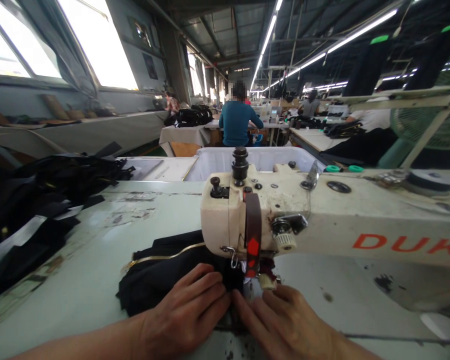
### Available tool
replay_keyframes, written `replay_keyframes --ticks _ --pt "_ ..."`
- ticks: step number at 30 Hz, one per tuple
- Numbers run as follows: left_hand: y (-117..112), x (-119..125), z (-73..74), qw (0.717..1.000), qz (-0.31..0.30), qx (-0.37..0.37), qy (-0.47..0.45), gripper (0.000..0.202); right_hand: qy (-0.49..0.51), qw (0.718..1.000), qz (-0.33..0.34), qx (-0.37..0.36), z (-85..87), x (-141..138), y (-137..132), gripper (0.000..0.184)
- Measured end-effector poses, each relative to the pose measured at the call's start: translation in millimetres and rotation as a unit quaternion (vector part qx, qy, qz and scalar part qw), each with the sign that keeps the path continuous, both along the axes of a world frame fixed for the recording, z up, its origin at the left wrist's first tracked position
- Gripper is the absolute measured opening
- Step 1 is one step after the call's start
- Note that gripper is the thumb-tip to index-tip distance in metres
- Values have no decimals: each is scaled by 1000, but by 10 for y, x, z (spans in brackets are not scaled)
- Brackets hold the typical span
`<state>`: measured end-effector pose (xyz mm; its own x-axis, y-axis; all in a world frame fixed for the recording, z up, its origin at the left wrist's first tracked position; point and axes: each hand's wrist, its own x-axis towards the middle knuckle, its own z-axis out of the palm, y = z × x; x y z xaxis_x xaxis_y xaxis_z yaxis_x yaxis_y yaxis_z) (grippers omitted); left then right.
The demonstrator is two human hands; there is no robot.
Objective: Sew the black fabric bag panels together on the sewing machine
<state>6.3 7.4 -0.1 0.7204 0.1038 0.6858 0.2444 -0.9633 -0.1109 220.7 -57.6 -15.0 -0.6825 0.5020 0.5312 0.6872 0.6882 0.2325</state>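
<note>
A black fabric piece (153, 280) with a gold zipper (168, 256) lies on the table, its right end under the head of a cream sewing machine (322, 215). My left hand (195, 305) is closed, with curled fingers pressing on the black fabric just left of the needle area. Close to the presser foot, my right hand (285, 315) has its index finger stretched toward the left fingertips and the other fingers bent together. Its fingertips meet at the cloth's edge, but what they pinch is hidden. A brown strap (252, 230) hangs down the machine's front.
A heap of black fabric pieces (41, 195) covers the table's left side. Behind the machine stands a white plastic bin (210, 160). A person in a teal top (237, 122) sits further back. At right is a green fan (416, 122).
</note>
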Motion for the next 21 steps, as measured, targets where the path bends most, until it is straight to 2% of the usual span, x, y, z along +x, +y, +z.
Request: replay_keyframes --ticks 4,9,14,18,21 --pt "-27 37 61 1000 -10 12 18 35 -6 1000 19 6 -20 -13 14 33" --pt "-30 43 20 999 38 -4 17 35 -16 1000 24 -13 -44 -13 42 26" --pt "3 -19 -65 996 1 4 90 33 -41 998 31 -37 -14 -9 37 19" --pt "12 -56 -104 993 -6 -3 116 23 33 998 -6 -52 -47 26 58 26" --pt "1 -57 -93 994 -6 3 113 22 80 994 -44 -59 -111 48 111 24"
